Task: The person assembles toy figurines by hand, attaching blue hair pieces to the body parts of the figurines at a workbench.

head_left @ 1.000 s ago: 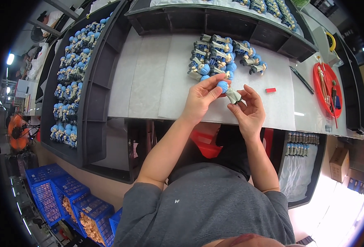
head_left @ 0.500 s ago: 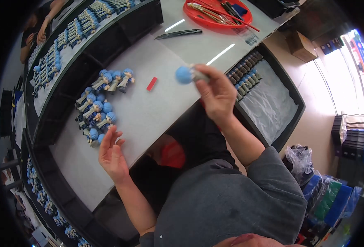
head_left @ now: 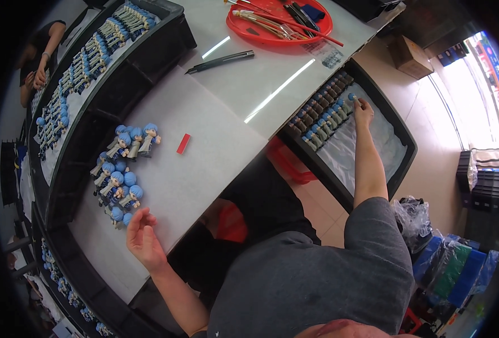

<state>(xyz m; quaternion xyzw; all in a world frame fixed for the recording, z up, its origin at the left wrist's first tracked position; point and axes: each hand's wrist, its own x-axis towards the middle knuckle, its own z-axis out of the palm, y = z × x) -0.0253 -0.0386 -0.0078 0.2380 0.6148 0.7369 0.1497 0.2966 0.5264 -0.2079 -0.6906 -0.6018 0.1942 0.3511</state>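
Observation:
Out over the black tray (head_left: 405, 169) at the right, my right hand (head_left: 364, 115) pinches a small blue-haired figurine (head_left: 352, 97) near the far end of a row. Its body is mostly hidden by the fingers. Alongside it stand rows of blue-haired figurines (head_left: 329, 119) and brown-topped ones (head_left: 317, 103), on a sheet of clear plastic (head_left: 380, 141). My left hand (head_left: 147, 241) is open with loosely curved fingers and nothing in it. It rests at the table's near left, beside a loose cluster of blue-haired figurines (head_left: 117, 181).
A red strip (head_left: 183, 143) lies on the white table (head_left: 210, 152). Farther back are a dark pen-like tool (head_left: 220, 62) and a red dish (head_left: 249, 35) of brushes. A long black tray (head_left: 142, 70) of figurines borders the left, where another person's hands (head_left: 40, 76) show beyond it.
My right hand has carried the figurine from above the table rightward to the tray. The left hand stays beside the cluster, still open. The whole view has shifted slightly.

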